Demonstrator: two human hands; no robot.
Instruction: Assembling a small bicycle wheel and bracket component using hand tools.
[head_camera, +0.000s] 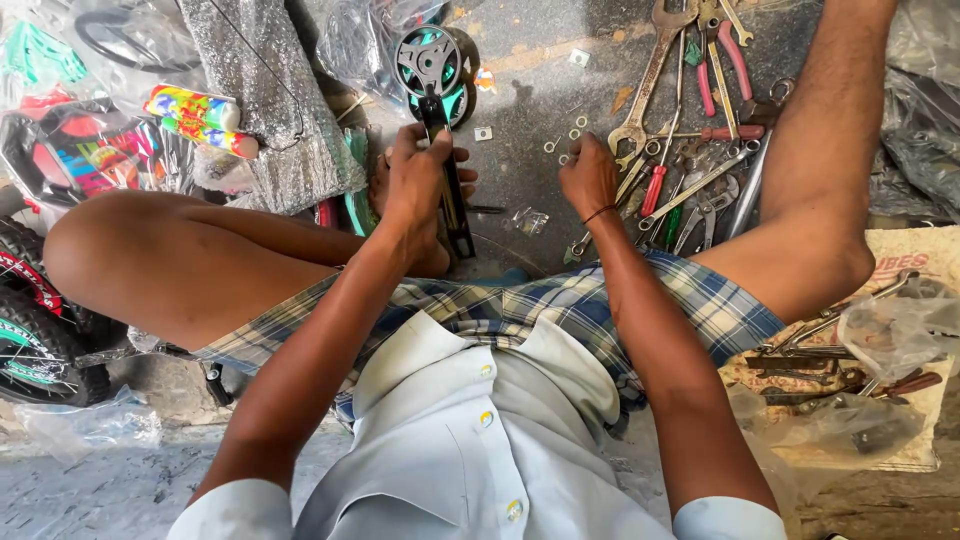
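Left hand (420, 175), fingers wrapped around a black metal bracket (452, 190) standing upright on the concrete floor (540, 90); right hand (590, 178), fingers curled, over scattered washers (572, 135) beside spanners (650, 90).

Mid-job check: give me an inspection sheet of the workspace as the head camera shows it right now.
Surface: grey concrete floor, gritty; the person sits on it.
Job's things: black bracket with a small teal-and-black wheel at its far end.
Clutter: pile of spanners and pliers; loose washers; more tools on a sack; plastic bags.
Hands: left hand grips the bracket; right hand reaches at the edge of the tool pile, grasp unclear.
Cables: nothing seen.
Surroundings: bicycle tyre; wrapped colourful parts.
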